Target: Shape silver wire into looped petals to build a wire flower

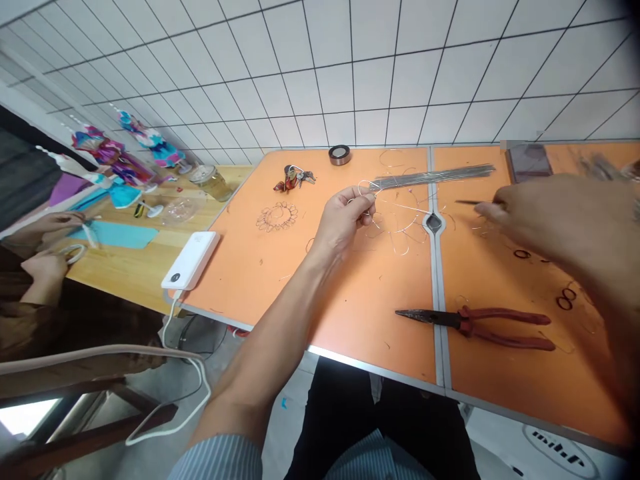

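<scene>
My left hand (347, 217) is closed in a pinch on a piece of thin bent wire (400, 252), whose pale loops spread to the right over the orange table. Just beyond those fingers lies a bundle of straight metal wires (440, 177). Over the table's right half, my right hand (530, 210) is closed, blurred by motion. From its fingers a thin dark pointed thing (467, 202) sticks out to the left; its kind is hidden. Red-handled long-nose pliers (465, 320) rest nearer me, across the table's seam.
A looped wire ring (277, 217), a tape roll (339, 155), keys (295, 179) and a white power bank (191, 260) with a cable lie leftward. Dark wire rings (566, 299) are under my right arm. Another person's hands (50, 250) work at the wooden table (115, 263).
</scene>
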`<state>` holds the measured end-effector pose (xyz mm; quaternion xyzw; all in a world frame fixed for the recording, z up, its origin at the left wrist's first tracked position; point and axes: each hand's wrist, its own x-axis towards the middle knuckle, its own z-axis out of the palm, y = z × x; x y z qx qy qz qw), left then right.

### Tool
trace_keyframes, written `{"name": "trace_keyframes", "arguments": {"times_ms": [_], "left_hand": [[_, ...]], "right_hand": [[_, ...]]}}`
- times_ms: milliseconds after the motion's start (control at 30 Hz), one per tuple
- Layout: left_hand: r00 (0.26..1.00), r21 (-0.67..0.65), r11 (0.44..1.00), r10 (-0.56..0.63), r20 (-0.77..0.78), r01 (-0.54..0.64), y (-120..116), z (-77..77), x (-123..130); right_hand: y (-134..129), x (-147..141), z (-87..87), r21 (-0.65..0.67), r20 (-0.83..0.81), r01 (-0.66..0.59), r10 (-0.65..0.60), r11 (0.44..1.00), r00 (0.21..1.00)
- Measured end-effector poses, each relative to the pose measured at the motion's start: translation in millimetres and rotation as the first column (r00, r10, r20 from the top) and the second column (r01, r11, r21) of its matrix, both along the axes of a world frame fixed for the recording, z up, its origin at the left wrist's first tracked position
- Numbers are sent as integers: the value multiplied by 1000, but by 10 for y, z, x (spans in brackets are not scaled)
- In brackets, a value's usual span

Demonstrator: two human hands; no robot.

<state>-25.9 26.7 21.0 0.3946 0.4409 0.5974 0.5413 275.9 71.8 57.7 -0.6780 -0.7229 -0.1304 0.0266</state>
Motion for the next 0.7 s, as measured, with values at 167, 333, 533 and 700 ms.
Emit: {"name": "trace_keyframes", "arguments": {"times_ms": [167, 333, 533, 700], "left_hand": [[999, -8, 1000, -11, 49, 12, 17, -12, -20], [997, 8, 1000, -29, 74, 29, 23, -37, -25], [996, -20, 998, -52, 67, 53, -11, -36, 28], [991, -18, 994, -110, 78, 111, -35, -65, 85]], "right_hand": [[-326, -385, -1, -220, 57, -68, 82, 973, 995], [-376, -359, 170, -251, 24, -119, 129, 961, 991], [-667, -494, 461, 146, 14, -141, 140, 979, 990], [-834, -762, 256, 260, -66, -472, 503, 842, 862]]}}
